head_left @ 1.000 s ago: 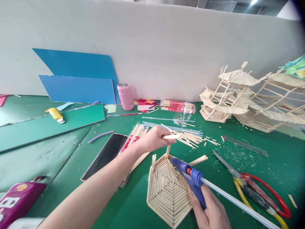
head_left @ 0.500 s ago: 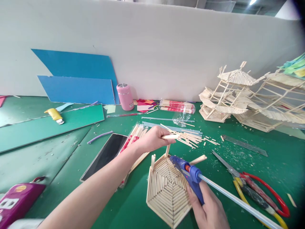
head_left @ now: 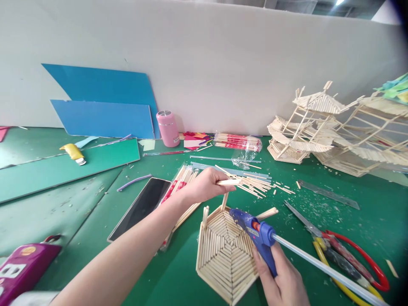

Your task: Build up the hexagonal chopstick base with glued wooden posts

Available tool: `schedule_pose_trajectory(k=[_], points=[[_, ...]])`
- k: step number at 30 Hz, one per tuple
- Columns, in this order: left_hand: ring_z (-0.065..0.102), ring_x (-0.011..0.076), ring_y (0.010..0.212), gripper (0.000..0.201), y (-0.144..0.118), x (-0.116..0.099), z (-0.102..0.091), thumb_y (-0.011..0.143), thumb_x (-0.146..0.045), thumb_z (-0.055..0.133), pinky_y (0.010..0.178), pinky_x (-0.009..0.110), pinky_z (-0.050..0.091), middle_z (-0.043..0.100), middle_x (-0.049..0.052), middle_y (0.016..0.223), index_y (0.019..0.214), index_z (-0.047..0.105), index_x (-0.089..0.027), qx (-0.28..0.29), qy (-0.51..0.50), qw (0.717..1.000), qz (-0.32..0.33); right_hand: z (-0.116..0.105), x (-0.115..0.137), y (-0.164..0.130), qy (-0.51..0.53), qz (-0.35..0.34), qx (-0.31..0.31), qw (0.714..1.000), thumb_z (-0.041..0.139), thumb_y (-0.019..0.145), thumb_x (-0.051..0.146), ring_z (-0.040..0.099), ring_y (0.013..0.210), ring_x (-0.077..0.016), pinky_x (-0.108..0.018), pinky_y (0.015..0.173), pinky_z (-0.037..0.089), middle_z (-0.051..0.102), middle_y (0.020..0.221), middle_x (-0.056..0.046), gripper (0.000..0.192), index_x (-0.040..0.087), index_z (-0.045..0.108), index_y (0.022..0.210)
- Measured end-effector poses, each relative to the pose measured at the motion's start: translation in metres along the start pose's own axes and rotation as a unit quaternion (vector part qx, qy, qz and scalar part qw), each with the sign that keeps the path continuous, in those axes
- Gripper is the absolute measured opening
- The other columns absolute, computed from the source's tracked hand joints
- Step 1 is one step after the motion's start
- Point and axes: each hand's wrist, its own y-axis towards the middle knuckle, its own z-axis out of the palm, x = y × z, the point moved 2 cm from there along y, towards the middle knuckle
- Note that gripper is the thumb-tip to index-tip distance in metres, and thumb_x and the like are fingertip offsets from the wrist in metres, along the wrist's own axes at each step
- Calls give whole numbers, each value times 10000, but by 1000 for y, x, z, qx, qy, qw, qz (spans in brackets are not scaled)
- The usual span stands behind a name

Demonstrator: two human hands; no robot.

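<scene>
My left hand (head_left: pixel 208 185) is closed around short wooden sticks (head_left: pixel 230 182), held just above the far corner of a hexagonal stick panel (head_left: pixel 228 259). The panel lies on the green table, its sticks laid in a web-like pattern, with short posts rising at several corners. In my right hand (head_left: pixel 283 276) is a blue hot glue gun (head_left: pixel 255 229), a long clear glue stick (head_left: pixel 318 265) running out of its back. The gun's nozzle points at the panel's far edge, near the post under my left hand; whether it touches is unclear.
Loose sticks (head_left: pixel 255 185) and packaged sticks (head_left: pixel 175 187) lie beyond the panel. A phone (head_left: pixel 140 208) is at left, scissors (head_left: pixel 318 233) at right. Stick pagoda models (head_left: pixel 306 127) stand at back right. A pink flask (head_left: pixel 168 128), a yellow cutter (head_left: pixel 74 153) and a purple power strip (head_left: pixel 28 267) are also there.
The glue gun and my right hand have shifted very slightly right and down. My left hand keeps its hold on the sticks in the same place.
</scene>
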Motion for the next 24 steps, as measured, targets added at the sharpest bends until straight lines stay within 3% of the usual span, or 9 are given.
schedule_pose_trajectory(k=[7,24], points=[[368,81,534,251,1,0,0,752,-316,525,474,210,279,469,-15,565,604,569,-119,-2,0,1000,3,3,-11,-12,-12,-4,17,1000,431,847,320,656,830,-220,-226,629,549,661,989,-141,340,114,487,1112],[434,93,569,244,1,1,1,764,-314,515,498,214,307,548,9,618,676,611,-108,5,-3,1000,5,5,-2,-5,10,-8,33,999,411,857,333,588,984,-234,-262,740,523,617,1074,-161,387,117,435,1177]])
